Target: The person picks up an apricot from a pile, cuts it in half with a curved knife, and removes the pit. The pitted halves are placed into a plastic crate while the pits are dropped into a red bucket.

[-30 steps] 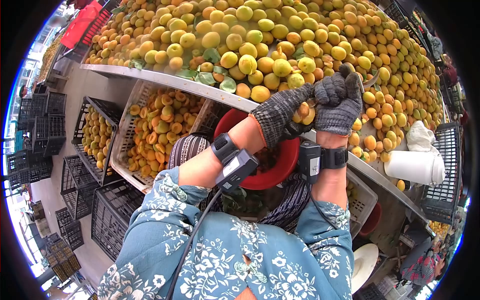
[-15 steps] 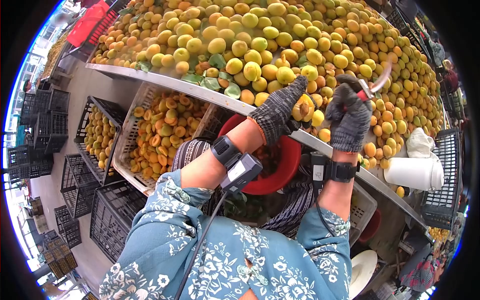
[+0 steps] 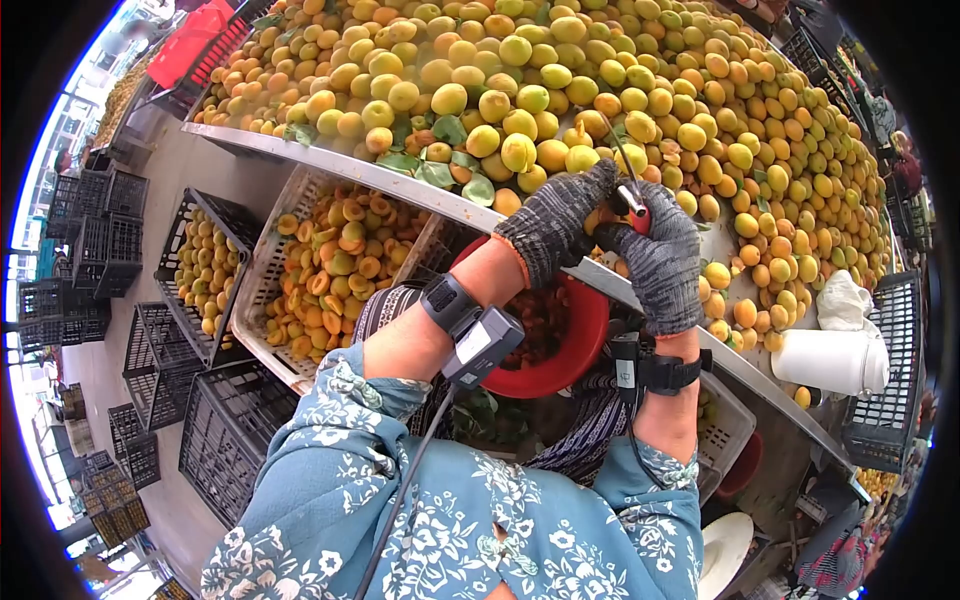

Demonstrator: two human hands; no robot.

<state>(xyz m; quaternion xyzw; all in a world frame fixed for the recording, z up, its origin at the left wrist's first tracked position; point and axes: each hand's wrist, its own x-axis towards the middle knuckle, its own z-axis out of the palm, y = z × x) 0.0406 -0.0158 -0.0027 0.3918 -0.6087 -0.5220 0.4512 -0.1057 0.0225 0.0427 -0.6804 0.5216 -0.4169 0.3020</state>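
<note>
My left hand (image 3: 560,225), in a dark grey knit glove, is closed around an apricot (image 3: 597,217) at the table's front edge. Fingers hide most of that fruit. My right hand (image 3: 657,262), gloved alike, grips a red-handled knife (image 3: 637,208) with a thin curved blade pointing up and away. Both hands meet at the apricot; where the edge touches it is hidden. Just beyond them spreads a large heap of yellow-orange apricots (image 3: 520,150). Below my hands stands a red basin (image 3: 588,325) with dark brown pieces, perhaps pits, inside.
A white crate (image 3: 262,345) of halved apricots stands at left, beside a black crate (image 3: 215,345) of whole ones. The metal table edge (image 3: 400,190) runs across in front of me. At right are a white container (image 3: 825,360) and a black crate (image 3: 885,370).
My right hand has moved left and inward, bringing the knife from out at the right to the apricot in my left hand. The cut face seen earlier is now covered.
</note>
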